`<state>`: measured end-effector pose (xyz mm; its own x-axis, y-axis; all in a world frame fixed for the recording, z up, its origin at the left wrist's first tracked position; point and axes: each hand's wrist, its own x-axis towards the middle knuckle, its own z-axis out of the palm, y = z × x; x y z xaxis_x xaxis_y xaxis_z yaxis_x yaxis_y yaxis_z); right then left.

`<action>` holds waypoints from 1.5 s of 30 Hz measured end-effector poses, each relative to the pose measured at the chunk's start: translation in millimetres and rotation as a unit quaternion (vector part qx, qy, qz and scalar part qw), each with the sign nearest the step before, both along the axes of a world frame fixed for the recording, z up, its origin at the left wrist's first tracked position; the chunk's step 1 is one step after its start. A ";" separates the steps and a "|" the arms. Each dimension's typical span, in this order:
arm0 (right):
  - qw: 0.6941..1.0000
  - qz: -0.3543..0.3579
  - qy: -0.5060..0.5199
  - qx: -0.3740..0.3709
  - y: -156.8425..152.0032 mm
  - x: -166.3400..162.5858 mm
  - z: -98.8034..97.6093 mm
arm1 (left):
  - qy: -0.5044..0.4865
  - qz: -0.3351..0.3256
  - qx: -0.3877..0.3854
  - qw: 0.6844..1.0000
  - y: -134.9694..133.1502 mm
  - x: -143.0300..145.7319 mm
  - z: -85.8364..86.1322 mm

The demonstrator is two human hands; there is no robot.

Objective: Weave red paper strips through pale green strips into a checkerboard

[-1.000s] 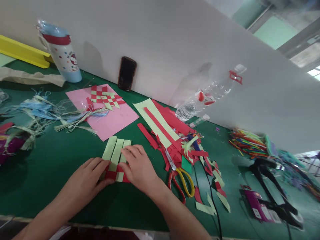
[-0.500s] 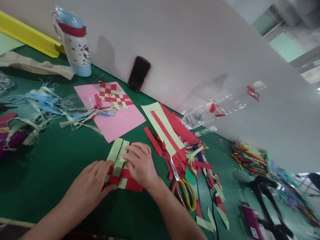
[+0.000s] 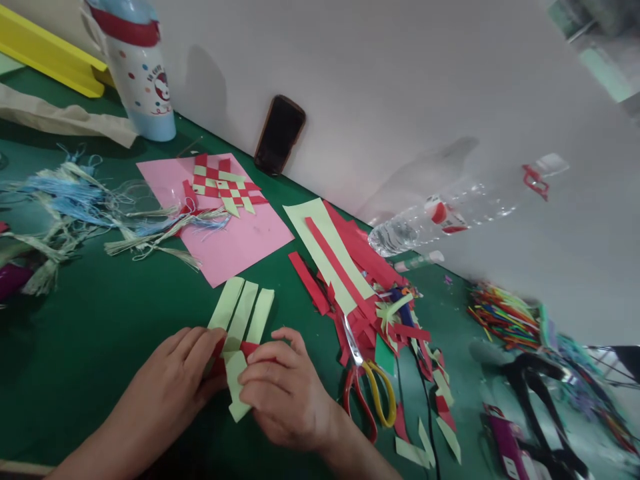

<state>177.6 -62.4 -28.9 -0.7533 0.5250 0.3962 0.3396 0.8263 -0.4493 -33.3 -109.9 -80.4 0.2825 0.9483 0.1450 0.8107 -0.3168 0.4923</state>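
Observation:
Between my hands are woven paper strips, with pale green strips (image 3: 243,311) crossing red ones on the green table. My left hand (image 3: 187,363) grips the left edge of the weave, thumb below and fingers on top. With bent fingers, my right hand (image 3: 285,387) holds the lower end of a pale green strip (image 3: 237,385), which is folded down over the red paper. Most of the red part is hidden by my fingers. Beyond, small woven red-and-green pieces (image 3: 225,183) lie on a pink sheet (image 3: 235,250).
To the right lie scissors (image 3: 367,380), red paper scraps (image 3: 363,327) and a pale green sheet (image 3: 320,247). A phone (image 3: 280,133), a clear plastic bottle (image 3: 440,217) and a patterned flask (image 3: 140,80) stand by the wall. Blue tassels (image 3: 75,193) lie at left.
My right hand has moved down toward me, and a pale green strip now hangs folded over the near side. Three upper strip ends show. My left hand keeps its hold.

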 end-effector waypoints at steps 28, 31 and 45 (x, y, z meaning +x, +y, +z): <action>0.968 -0.164 -0.185 -0.037 59.1 -28.2 -23.5 | 0.015 -0.014 0.019 1.000 -0.7 -3.3 -2.5; 0.985 -0.145 -0.087 -0.019 53.5 -24.0 -25.2 | -0.006 0.008 0.017 1.000 -2.6 -2.8 -4.8; 0.998 0.014 -0.005 -0.060 -3.7 -6.2 -0.5 | -0.014 -0.021 -0.003 1.000 -1.1 -6.4 0.5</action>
<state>171.4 -66.1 -29.5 -0.7721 0.5469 0.3236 0.3227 0.7761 -0.5419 -39.7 -111.0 -79.9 0.3177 0.9366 0.1480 0.7826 -0.3472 0.5167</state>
